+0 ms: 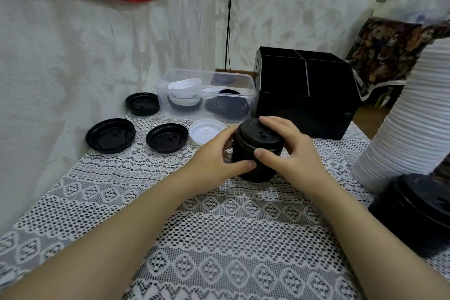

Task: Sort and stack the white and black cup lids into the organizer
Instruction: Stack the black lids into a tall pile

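Observation:
A short stack of black lids [258,143] stands upright on the lace tablecloth in the middle. My left hand [214,153] grips its left side and my right hand [289,151] grips its right side and top rim. Behind it stands the black organizer [309,95] with several compartments. Three loose black lids [110,135] [167,137] [142,103] and one white lid [207,130] lie upside down to the left. A tall leaning stack of white lids [411,119] and another stack of black lids [418,209] sit at the right.
A clear plastic bin [207,94] behind the loose lids holds more white and black lids. A white wall closes the left and back. The table's right edge runs past the organizer, with a patterned cloth [389,48] beyond.

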The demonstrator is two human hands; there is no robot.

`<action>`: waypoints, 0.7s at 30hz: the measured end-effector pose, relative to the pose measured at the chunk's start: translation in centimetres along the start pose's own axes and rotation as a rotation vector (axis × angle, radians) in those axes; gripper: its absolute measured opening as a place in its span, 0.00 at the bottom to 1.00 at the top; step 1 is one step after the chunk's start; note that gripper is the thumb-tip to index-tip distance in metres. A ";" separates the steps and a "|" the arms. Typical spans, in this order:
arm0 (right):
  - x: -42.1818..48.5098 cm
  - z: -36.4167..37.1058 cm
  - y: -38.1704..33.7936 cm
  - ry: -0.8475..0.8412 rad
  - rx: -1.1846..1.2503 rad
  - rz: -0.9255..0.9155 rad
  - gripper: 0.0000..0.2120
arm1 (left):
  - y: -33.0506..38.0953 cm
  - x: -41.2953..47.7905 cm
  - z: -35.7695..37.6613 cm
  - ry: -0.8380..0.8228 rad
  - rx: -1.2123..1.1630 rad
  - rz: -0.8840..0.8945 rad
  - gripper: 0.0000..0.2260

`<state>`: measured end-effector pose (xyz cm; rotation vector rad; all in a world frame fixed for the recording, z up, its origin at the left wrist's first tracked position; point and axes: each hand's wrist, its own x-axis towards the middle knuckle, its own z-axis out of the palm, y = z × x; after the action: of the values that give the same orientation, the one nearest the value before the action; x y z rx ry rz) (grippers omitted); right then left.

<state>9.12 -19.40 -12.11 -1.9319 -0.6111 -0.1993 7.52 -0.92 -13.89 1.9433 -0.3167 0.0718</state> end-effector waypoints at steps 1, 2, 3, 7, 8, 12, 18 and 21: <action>0.0 0.0 0.0 -0.013 -0.003 0.000 0.30 | 0.0 0.0 0.0 -0.001 0.003 -0.002 0.34; -0.1 -0.1 0.0 -0.024 -0.005 0.000 0.30 | -0.1 0.1 0.0 -0.003 0.000 -0.001 0.34; -0.1 -0.1 0.1 -0.031 -0.005 0.001 0.29 | -0.2 0.1 0.0 -0.005 -0.006 0.001 0.34; -0.1 -0.1 0.1 -0.045 0.003 0.019 0.29 | -0.4 0.3 0.0 -0.019 -0.026 -0.002 0.33; -0.2 -0.1 0.0 -0.044 0.012 0.024 0.29 | -0.4 0.2 -0.1 -0.024 -0.021 -0.007 0.33; -0.2 0.0 0.2 -0.008 -0.011 0.031 0.28 | 0.2 -0.3 -0.3 0.030 0.062 0.054 0.32; -0.2 0.1 0.3 -0.025 -0.044 0.048 0.29 | 1.1 -0.5 -4.1 0.599 0.712 0.001 0.14; -0.3 0.1 0.3 -0.019 -0.041 0.051 0.29 | 0.3 -0.2 -4.9 0.503 0.953 -0.290 0.12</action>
<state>9.03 -19.49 -12.47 -1.9891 -0.5732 -0.1628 7.69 3.48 -11.81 2.7795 0.4209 0.5986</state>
